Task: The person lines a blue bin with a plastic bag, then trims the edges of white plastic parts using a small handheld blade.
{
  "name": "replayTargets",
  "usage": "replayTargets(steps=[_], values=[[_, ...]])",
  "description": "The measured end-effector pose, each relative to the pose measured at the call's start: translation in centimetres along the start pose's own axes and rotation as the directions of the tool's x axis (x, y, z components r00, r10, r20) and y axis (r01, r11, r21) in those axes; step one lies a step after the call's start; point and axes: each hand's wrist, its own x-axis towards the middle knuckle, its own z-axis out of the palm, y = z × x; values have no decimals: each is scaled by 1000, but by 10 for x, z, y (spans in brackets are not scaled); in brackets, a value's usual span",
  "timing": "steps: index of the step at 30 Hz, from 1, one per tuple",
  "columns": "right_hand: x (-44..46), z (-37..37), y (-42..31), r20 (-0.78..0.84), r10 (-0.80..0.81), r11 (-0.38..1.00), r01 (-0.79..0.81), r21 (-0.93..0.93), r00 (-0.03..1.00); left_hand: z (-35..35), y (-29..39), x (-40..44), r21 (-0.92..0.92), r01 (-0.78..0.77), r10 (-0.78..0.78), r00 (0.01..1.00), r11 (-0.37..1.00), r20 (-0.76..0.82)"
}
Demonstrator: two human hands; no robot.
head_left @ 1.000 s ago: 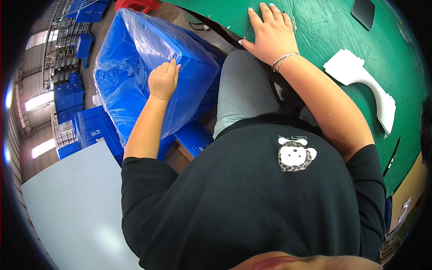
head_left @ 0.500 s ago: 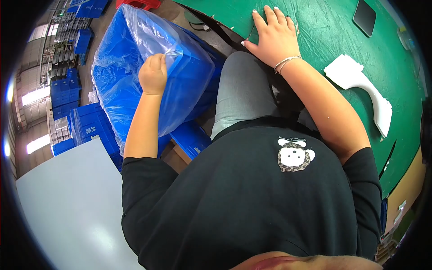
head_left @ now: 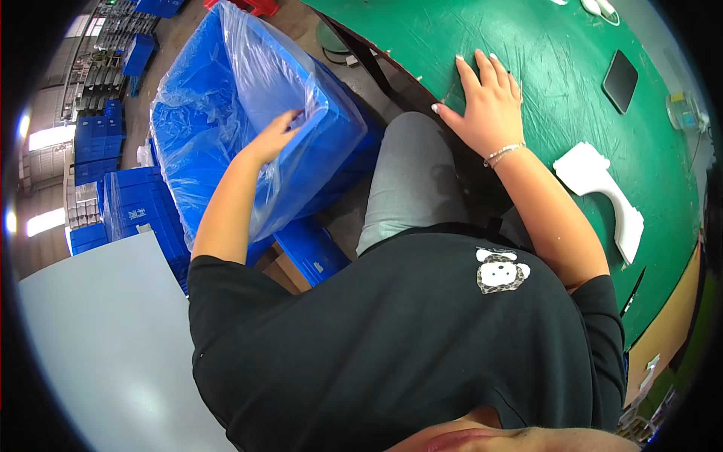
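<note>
My left hand [head_left: 276, 138] is at the near rim of a large blue bin [head_left: 329, 120], its fingers closed on the clear plastic liner [head_left: 263, 71] close to the corner. The liner drapes over the bin's rim and down its outer side. My right hand [head_left: 488, 109] lies flat on the green table [head_left: 422, 30] with its fingers spread, holding nothing. On the table beside my right forearm rests a white curved part [head_left: 599, 181], apart from the hand.
A dark phone [head_left: 620, 81] and a clear jar [head_left: 684, 111] are on the table's far right. More blue bins [head_left: 139, 197] stand at the left, above a pale grey surface [head_left: 105, 331]. A red stool [head_left: 252, 6] is at the top.
My left hand has turned and its fingers now reach over the liner at the bin's corner. The view has shifted, so the table and phone sit lower; my right hand stays flat on the table.
</note>
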Motion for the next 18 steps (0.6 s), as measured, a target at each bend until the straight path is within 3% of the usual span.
replayTargets(steps=[1,3,13,18], values=[[0,0,-1,7,6,1000,-6,-1,1000,5,-12,6,-80,2,7,994,997,111],[2,-1,-3,5,5,1000,-5,-19,1000,24,-24,18,-391,230,-49,906,891,421],[10,-9,-15,67,21,999,-18,-44,998,93,-61,87,-287,-82,212,864,954,457],[15,-10,-21,115,23,997,-15,-78,993,143,-117,103,-293,-148,277,836,945,473]])
